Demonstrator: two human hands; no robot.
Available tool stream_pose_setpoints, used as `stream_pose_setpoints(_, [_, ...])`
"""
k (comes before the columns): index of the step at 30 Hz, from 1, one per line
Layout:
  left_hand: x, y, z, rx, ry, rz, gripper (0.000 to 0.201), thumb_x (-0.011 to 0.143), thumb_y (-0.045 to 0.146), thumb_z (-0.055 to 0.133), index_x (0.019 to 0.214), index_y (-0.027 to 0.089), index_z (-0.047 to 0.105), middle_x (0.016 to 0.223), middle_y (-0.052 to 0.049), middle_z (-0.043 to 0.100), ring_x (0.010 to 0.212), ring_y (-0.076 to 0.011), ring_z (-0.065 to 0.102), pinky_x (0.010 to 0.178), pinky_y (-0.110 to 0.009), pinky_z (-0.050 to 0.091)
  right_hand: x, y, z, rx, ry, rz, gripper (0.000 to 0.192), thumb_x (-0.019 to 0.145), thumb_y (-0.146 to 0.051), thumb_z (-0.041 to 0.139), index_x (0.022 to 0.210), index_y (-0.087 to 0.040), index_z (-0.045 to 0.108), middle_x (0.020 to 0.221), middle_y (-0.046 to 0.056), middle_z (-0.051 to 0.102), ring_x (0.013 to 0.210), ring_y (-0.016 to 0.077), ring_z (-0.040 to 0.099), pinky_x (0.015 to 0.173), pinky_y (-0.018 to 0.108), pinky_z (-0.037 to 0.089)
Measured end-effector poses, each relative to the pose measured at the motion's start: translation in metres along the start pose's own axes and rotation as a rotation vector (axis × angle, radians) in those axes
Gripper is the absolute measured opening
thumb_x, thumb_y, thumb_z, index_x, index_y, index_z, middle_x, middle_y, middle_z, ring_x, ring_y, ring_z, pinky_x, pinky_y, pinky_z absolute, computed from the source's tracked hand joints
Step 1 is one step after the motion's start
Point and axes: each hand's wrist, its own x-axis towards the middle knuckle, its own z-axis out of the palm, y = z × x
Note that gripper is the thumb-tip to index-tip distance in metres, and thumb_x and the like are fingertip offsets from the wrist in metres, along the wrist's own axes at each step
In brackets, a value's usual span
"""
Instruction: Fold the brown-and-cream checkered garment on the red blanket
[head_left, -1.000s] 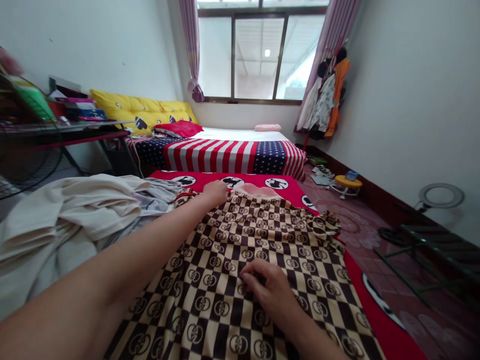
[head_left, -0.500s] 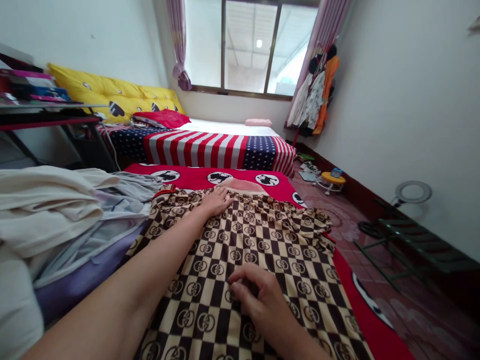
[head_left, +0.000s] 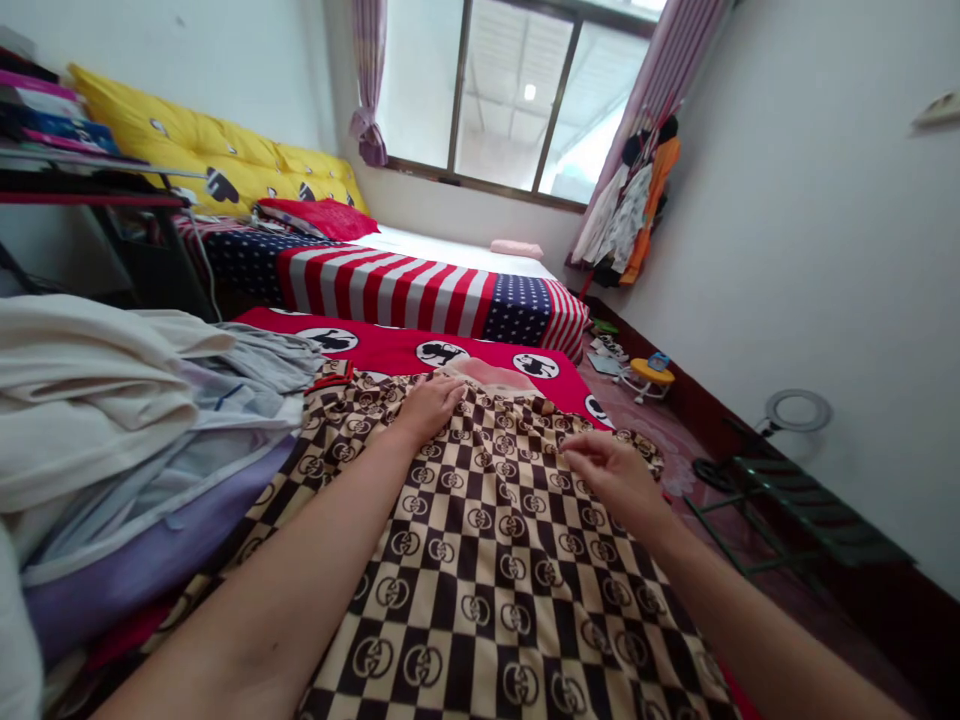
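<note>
A brown-and-beige checkered garment (head_left: 480, 560) with ring-shaped prints lies spread out in front of me. Its sheer pinkish neckline (head_left: 502, 375) is at the far end, and a red-trimmed cuff (head_left: 330, 377) shows at the upper left. My left hand (head_left: 430, 408) rests flat on the cloth just left of the neckline, fingers stretched forward. Over the upper right part is my right hand (head_left: 611, 470), its fingers loosely bent and the thumb slightly apart from them. No cloth is visibly gripped in it; whether its fingertips touch the fabric is unclear.
Under the garment is a red cover (head_left: 390, 338) with round black-and-white prints. Piled cream and grey clothes (head_left: 112, 400) lie at the left. Beyond stands a bed with a striped, starred cover (head_left: 390, 290). A dark green folding chair (head_left: 810, 510) stands at the right.
My right hand has moved forward and to the right, from the garment's middle to near its upper right part. My left hand stays by the neckline. The view has tilted slightly.
</note>
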Motion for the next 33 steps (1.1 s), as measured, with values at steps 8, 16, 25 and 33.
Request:
stream_pose_setpoints(8, [-0.001, 0.005, -0.003, 0.009, -0.128, 0.004, 0.044, 0.099, 0.041, 0.029, 0.131, 0.025, 0.054, 0.138, -0.001, 0.054, 0.131, -0.0186, 0.043, 0.115, -0.039, 0.023, 0.093, 0.066, 0.001, -0.54, 0.061, 0.1, 0.033, 0.083, -0.034, 0.058, 0.105, -0.013, 0.07, 0.11, 0.014, 0.069, 0.103, 0.0239, 0.062, 0.085, 0.028, 0.044])
stream_pose_setpoints(16, [0.0, 0.002, -0.009, 0.155, -0.296, -0.042, 0.056, 0.097, 0.053, 0.024, 0.142, 0.024, 0.041, 0.15, -0.004, 0.038, 0.141, -0.0232, 0.027, 0.115, -0.056, 0.009, 0.108, 0.078, -0.015, -0.638, 0.156, 0.291, 0.04, 0.083, -0.045, 0.051, 0.091, -0.014, 0.075, 0.094, 0.017, 0.072, 0.089, 0.0291, 0.065, 0.065, 0.031, 0.042])
stream_pose_setpoints(25, [-0.004, 0.007, -0.01, 0.255, -0.387, -0.079, 0.063, 0.095, 0.06, 0.019, 0.146, 0.026, 0.032, 0.156, -0.004, 0.023, 0.145, -0.0232, 0.014, 0.113, -0.06, 0.006, 0.109, 0.071, -0.002, -0.75, 0.168, 0.314, 0.032, 0.077, -0.025, 0.055, 0.103, -0.019, 0.071, 0.11, 0.015, 0.067, 0.102, 0.0306, 0.062, 0.08, 0.037, 0.046])
stream_pose_setpoints(33, [-0.004, 0.014, -0.007, 0.299, -0.388, -0.018, 0.055, 0.093, 0.062, 0.025, 0.141, 0.039, 0.04, 0.157, -0.005, 0.021, 0.146, -0.0297, 0.009, 0.11, -0.065, 0.005, 0.144, 0.035, 0.047, -0.619, 0.068, 0.198, 0.054, 0.074, -0.046, 0.065, 0.116, -0.013, 0.063, 0.1, 0.015, 0.071, 0.092, 0.028, 0.065, 0.075, 0.033, 0.047])
